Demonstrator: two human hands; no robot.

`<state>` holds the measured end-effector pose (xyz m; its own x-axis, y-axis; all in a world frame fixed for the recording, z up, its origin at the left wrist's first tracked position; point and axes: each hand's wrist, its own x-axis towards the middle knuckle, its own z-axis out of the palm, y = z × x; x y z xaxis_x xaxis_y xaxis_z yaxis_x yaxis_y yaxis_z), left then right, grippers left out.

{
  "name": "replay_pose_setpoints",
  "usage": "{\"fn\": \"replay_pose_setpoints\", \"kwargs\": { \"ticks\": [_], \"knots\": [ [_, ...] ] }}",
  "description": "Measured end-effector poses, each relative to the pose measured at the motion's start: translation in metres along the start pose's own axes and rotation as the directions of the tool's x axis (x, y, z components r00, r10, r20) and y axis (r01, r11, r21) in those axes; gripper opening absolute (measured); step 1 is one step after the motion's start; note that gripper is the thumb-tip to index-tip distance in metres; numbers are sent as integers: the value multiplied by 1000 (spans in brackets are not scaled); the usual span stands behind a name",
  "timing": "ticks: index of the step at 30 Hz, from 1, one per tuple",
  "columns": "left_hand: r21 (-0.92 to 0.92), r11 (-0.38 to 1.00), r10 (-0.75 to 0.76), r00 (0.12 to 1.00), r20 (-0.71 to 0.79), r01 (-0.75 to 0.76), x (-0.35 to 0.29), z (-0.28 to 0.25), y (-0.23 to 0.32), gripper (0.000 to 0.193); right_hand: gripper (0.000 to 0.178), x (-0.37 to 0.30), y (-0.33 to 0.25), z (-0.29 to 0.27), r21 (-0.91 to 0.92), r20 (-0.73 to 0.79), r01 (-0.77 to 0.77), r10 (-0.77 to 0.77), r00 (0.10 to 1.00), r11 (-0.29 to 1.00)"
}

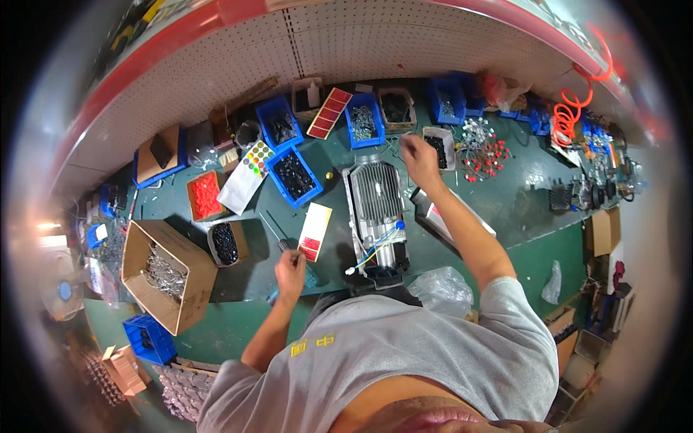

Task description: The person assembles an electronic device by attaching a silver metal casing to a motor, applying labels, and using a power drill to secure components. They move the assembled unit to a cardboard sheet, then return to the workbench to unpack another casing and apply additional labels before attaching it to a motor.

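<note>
My left hand (290, 274) is closed at the near edge of the green bench, around what looks like the handle end of a screwdriver (274, 229). Its thin shaft points away to the left. My right hand (421, 160) reaches past a finned metal motor unit (377, 195), beside a small white box of black parts (437, 146). Those fingers are curled together; anything between them is too small to make out. The motor unit lies lengthwise in front of me, with a blue-capped wire lead and white connector (350, 270) on its near end.
Blue bins of small parts (294, 177) line the back. A label sheet (315, 229) lies left of the motor unit, a silver cylinder-like part (462, 224) right of it. A cardboard box of metal parts (195, 281) stands left; red-tipped wires (482, 155) lie right. Clear plastic bag (444, 290) in front.
</note>
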<state>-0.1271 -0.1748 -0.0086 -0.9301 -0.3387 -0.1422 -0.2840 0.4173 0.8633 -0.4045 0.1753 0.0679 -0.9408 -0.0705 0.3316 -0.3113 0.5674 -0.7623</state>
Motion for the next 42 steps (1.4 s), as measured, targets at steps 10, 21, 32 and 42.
{"fn": "replay_pose_setpoints", "kwargs": {
  "ticks": [10,21,32,42],
  "knots": [
    [74,961,-250,950,-188,267,-121,9,16,8,23,156,126,107,-739,258,-54,356,898,672],
    [55,981,-172,964,-204,187,-124,19,31,9,21,134,78,75,-357,-102,-77,43,994,931],
    [-241,948,176,973,-149,-208,-41,-16,147,18,47,-70,-141,-15,440,83,4,-45,996,898],
    [-494,863,86,933,350,106,-100,-3,146,15,43,-249,-195,-26,362,339,-99,-32,940,927]
  ]
}}
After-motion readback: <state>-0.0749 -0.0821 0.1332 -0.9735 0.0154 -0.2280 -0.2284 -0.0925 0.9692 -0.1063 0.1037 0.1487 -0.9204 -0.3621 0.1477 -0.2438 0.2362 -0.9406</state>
